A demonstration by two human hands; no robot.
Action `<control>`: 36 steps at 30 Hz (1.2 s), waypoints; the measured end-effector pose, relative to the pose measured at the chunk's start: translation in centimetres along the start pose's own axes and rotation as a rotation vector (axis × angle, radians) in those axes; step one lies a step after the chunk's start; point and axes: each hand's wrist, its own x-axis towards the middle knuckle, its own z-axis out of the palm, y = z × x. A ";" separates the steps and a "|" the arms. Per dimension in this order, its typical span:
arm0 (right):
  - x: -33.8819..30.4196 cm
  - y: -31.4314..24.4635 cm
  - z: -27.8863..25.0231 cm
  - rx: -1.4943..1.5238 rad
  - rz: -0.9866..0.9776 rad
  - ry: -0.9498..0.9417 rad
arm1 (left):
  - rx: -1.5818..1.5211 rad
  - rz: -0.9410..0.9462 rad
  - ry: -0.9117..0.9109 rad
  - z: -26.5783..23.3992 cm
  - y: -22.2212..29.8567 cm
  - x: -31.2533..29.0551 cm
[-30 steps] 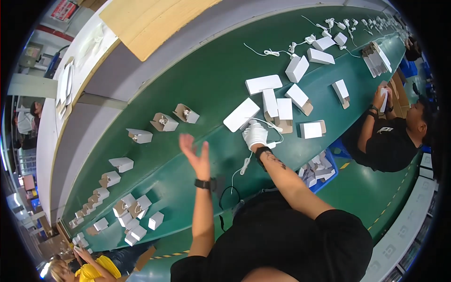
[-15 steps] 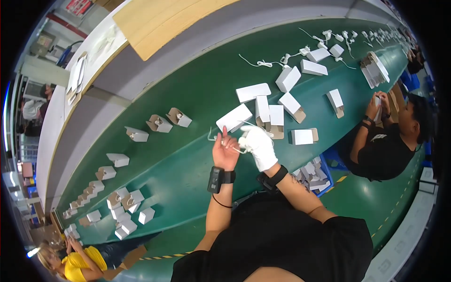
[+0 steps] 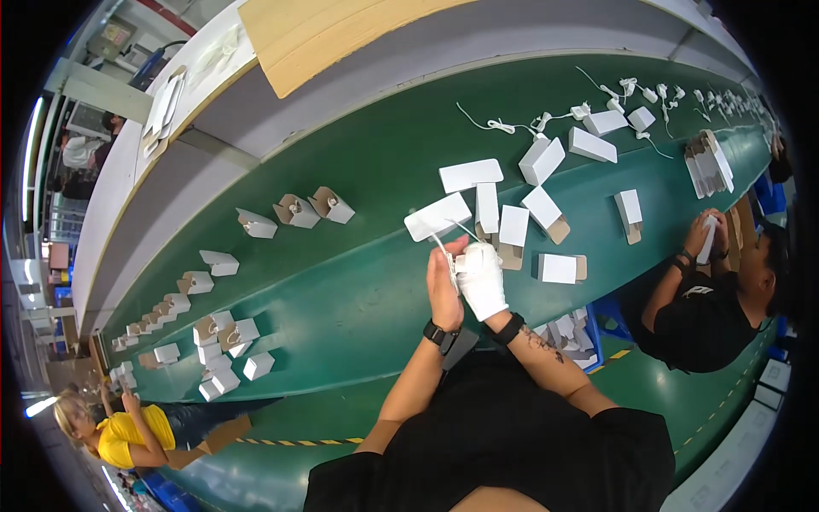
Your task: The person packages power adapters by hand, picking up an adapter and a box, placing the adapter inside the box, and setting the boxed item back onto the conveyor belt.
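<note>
My bare left hand [image 3: 444,290] and my white-gloved right hand [image 3: 482,282] are pressed together over the middle of the green belt. Between them is a white cable [image 3: 450,258]; it runs up along my left fingers, and a thin end sticks out above the glove. Both hands are closed on it, and whatever else lies in the palms is hidden. Just beyond my fingertips lies a closed white box [image 3: 437,218]. To the right of it stand and lie more white boxes, among them an open one [image 3: 512,229] with a brown inside.
A row of open boxes [image 3: 296,212] stands along the belt's left part, with a cluster [image 3: 223,331] nearer. White cabled plugs [image 3: 580,111] lie at far right. A blue bin [image 3: 589,333] of boxes is at my right. Co-workers sit on the right [image 3: 717,299] and left [image 3: 136,431].
My hands have come together around the cable; the left has turned from palm-up to edge-on against the glove. The whole view has shifted a little.
</note>
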 end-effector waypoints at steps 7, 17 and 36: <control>1.0 0.5 -1.8 -0.293 -0.138 -0.225 | 0.018 0.039 0.079 -0.7 -1.4 1.1; -0.7 0.7 -1.5 1.598 0.913 -0.404 | 0.563 0.226 -0.162 -1.0 -1.1 3.3; -1.1 8.6 -8.7 1.577 0.796 -0.444 | 1.077 -0.847 0.082 -7.8 3.8 5.7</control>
